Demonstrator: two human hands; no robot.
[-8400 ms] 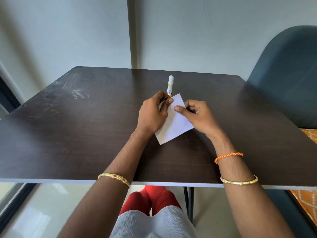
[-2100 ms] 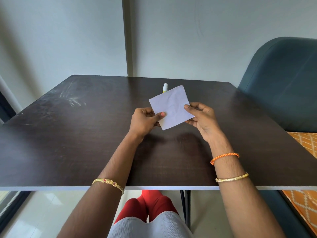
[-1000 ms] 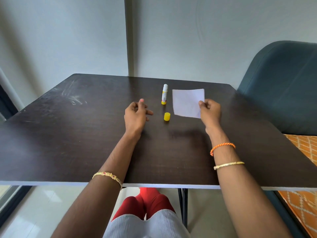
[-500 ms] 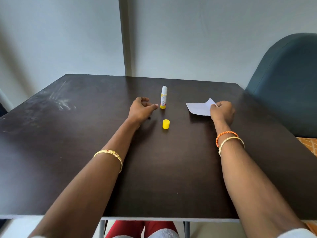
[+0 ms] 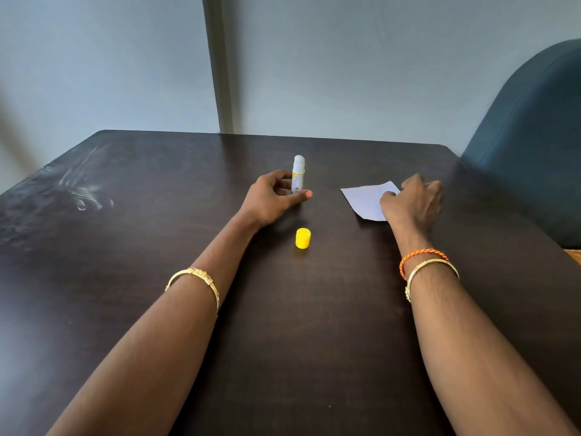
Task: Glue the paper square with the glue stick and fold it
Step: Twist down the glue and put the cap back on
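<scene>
Left hand (image 5: 273, 199) now curls round upright glue stick (image 5: 297, 174); right hand (image 5: 412, 201) lowered paper square (image 5: 366, 199) onto worktop (image 5: 125, 247), grip hidden; stick base hidden.

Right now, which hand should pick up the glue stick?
Probably the left hand: its thumb and fingers already curl round the upright glue stick. The right hand is busy on the paper square.

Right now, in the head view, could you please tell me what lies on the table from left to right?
Left hand → glue stick, standing upright → paper square → right hand. The yellow cap sits nearer, roughly in line with the glue stick.
</scene>
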